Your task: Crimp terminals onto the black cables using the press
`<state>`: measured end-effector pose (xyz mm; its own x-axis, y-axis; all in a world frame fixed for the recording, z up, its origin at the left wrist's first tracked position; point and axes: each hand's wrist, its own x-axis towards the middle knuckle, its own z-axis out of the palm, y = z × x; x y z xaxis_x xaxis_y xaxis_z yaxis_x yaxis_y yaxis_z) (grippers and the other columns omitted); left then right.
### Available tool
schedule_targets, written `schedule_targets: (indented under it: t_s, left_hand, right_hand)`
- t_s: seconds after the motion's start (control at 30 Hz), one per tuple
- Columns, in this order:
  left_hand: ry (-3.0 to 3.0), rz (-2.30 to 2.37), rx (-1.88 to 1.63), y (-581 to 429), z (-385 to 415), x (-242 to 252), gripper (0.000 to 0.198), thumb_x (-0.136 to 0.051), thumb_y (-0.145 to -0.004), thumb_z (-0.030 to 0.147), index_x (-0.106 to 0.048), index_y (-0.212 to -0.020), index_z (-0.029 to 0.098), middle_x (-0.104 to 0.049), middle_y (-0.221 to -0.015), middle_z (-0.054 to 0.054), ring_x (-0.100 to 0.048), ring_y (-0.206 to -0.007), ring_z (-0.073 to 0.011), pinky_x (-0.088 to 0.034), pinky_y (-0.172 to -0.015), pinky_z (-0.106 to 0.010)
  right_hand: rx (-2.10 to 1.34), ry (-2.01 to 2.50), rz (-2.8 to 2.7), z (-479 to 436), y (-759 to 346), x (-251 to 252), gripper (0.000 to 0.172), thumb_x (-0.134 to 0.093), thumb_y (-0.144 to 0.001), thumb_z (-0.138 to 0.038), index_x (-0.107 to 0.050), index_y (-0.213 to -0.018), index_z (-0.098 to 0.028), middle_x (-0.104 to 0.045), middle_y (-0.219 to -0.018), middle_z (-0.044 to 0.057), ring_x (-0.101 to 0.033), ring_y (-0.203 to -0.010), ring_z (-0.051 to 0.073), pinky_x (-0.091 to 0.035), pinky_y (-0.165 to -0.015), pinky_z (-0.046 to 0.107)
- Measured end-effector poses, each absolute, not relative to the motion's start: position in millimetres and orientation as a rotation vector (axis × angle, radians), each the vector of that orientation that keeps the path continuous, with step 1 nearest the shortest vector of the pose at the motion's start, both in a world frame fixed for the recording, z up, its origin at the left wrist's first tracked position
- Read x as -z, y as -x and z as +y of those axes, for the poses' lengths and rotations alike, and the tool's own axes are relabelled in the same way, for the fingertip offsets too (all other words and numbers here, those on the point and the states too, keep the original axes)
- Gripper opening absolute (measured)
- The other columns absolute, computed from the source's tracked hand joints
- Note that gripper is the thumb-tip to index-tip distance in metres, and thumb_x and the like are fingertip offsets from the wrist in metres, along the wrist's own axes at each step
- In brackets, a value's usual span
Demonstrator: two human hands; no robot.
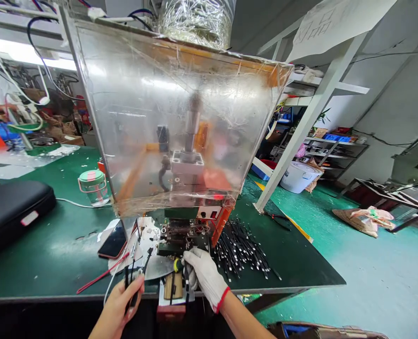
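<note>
My bare left hand [126, 296] is closed around a few thin black cables [127, 278], which stick up past its fingers in front of the machine. My right hand [206, 274], in a white glove with a red cuff, is closed at the front of the bench press [183, 230]. A black cable [186, 282] hangs at its fingertips. Just left of those fingertips sits a small yellow round piece [177, 265]. A wooden block [172, 286] with a dark strip across it lies below, at the table's edge. The glove covers part of the press's lower front.
A heap of black cables with white ends [242, 247] lies right of the press. On the left are a phone [112, 241], a red strip [102, 273], a lidded jar [93, 188] and a black cushion [14, 212]. A clear plastic guard [141, 117] encloses the press. Pliers [279, 220] lie at the right.
</note>
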<state>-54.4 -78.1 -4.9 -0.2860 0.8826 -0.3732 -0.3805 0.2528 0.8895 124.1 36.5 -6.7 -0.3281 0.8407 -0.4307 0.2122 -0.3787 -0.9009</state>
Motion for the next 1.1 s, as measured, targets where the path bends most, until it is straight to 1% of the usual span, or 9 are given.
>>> schedule_targets:
  t_s: [0.23, 0.5, 0.63, 0.73, 0.8, 0.87, 0.93, 1.0, 1.1]
  left_hand:
    - [-0.466, 1.428, -1.361, 51, -84, -6, 0.052, -0.077, -0.051, 0.065, -0.059, -0.054, 0.016, -0.044, -0.04, 0.007, -0.03, -0.037, -0.0035, -0.01, -0.034, -0.014]
    - [-0.484, 1.453, -1.332, 44, -85, -18, 0.052, -0.076, -0.053, 0.066, -0.058, -0.055, 0.017, -0.042, -0.039, 0.007, -0.028, -0.037, -0.004, -0.009, -0.036, -0.015]
    - [-0.583, 1.448, -1.258, 48, -82, -11, 0.057, -0.073, -0.053, 0.071, -0.061, -0.058, 0.016, -0.038, -0.041, 0.009, -0.023, -0.041, -0.0047, -0.015, -0.04, -0.018]
    - [-0.737, 1.416, -1.175, 52, -78, -8, 0.058, -0.067, -0.058, 0.074, -0.06, -0.06, 0.017, -0.031, -0.041, 0.011, -0.019, -0.042, -0.006, -0.015, -0.044, -0.021]
    - [-0.873, 1.433, -1.086, 54, -74, -10, 0.059, -0.063, -0.059, 0.077, -0.06, -0.061, 0.018, -0.03, -0.043, 0.011, -0.02, -0.044, -0.0076, -0.016, -0.045, -0.022]
    - [-0.977, 1.495, -0.993, 55, -71, -17, 0.059, -0.063, -0.054, 0.079, -0.057, -0.059, 0.02, -0.033, -0.047, 0.01, -0.024, -0.047, -0.0098, -0.02, -0.046, -0.024]
    - [-1.075, 1.517, -0.89, 55, -66, -27, 0.054, -0.066, -0.054, 0.074, -0.054, -0.059, 0.022, -0.037, -0.053, 0.008, -0.028, -0.052, -0.012, -0.026, -0.049, -0.025]
    - [-1.193, 1.436, -0.775, 52, -62, -39, 0.046, -0.067, -0.06, 0.066, -0.053, -0.061, 0.023, -0.04, -0.059, 0.007, -0.032, -0.058, -0.0139, -0.031, -0.055, -0.025]
    - [-1.341, 1.236, -0.656, 43, -57, -51, 0.037, -0.062, -0.069, 0.059, -0.056, -0.065, 0.022, -0.046, -0.066, 0.004, -0.037, -0.065, -0.0159, -0.036, -0.064, -0.026]
  right_hand:
    - [-1.812, 1.363, -1.224, 45, -120, 24, 0.029, -0.057, -0.075, -0.046, -0.05, -0.073, -0.017, -0.053, -0.045, -0.005, -0.045, -0.028, 0.008, -0.031, -0.027, 0.016]
    - [-1.839, 1.351, -1.181, 47, -116, 20, 0.029, -0.058, -0.075, -0.045, -0.051, -0.071, -0.017, -0.051, -0.041, -0.005, -0.042, -0.027, 0.008, -0.03, -0.026, 0.017]
    - [-1.816, 1.393, -1.274, 46, -120, 13, 0.031, -0.056, -0.078, -0.048, -0.049, -0.071, -0.018, -0.048, -0.041, -0.007, -0.041, -0.027, 0.007, -0.03, -0.028, 0.017]
    - [-1.721, 1.482, -1.39, 45, -130, -6, 0.03, -0.055, -0.08, -0.048, -0.046, -0.072, -0.02, -0.048, -0.047, -0.008, -0.039, -0.03, 0.005, -0.03, -0.032, 0.016]
    - [-1.63, 1.501, -1.521, 42, -139, -25, 0.028, -0.052, -0.082, -0.046, -0.046, -0.074, -0.02, -0.051, -0.052, -0.007, -0.041, -0.034, 0.005, -0.031, -0.035, 0.016]
    - [-1.601, 1.47, -1.716, 36, -148, -46, 0.025, -0.049, -0.083, -0.043, -0.051, -0.075, -0.019, -0.055, -0.057, -0.005, -0.046, -0.039, 0.005, -0.033, -0.039, 0.017]
    - [-1.63, 1.415, -1.928, 27, -156, -64, 0.022, -0.05, -0.082, -0.039, -0.055, -0.076, -0.018, -0.058, -0.061, -0.003, -0.05, -0.044, 0.006, -0.035, -0.042, 0.017]
    - [-1.656, 1.374, -2.064, 15, -161, -77, 0.019, -0.052, -0.079, -0.035, -0.058, -0.075, -0.018, -0.06, -0.063, -0.003, -0.052, -0.048, 0.007, -0.036, -0.044, 0.017]
    - [-1.687, 1.41, -2.064, -7, -167, -85, 0.017, -0.051, -0.077, -0.031, -0.059, -0.072, -0.017, -0.058, -0.06, -0.003, -0.048, -0.045, 0.006, -0.035, -0.042, 0.017]
